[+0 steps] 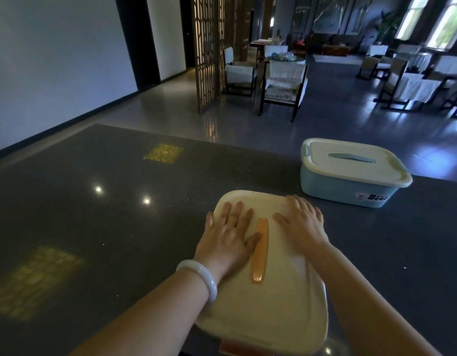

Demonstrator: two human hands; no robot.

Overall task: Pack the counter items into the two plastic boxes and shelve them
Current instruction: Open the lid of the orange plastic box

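A plastic box with a cream lid (pixel 268 299) and an orange handle (pixel 260 250) stands on the dark counter (pixel 93 227) right in front of me. My left hand (pixel 228 235) lies flat on the lid left of the handle, fingers straight and spread. My right hand (pixel 303 223) lies flat on the lid right of the handle. A second box, light blue with a cream lid (pixel 350 173) and a blue handle, stands shut at the counter's far right.
The polished counter stretches wide to the left with light reflections on it. Beyond its far edge lie a grey floor, a wooden lattice screen (pixel 212 47), and chairs (pixel 283 83) with tables.
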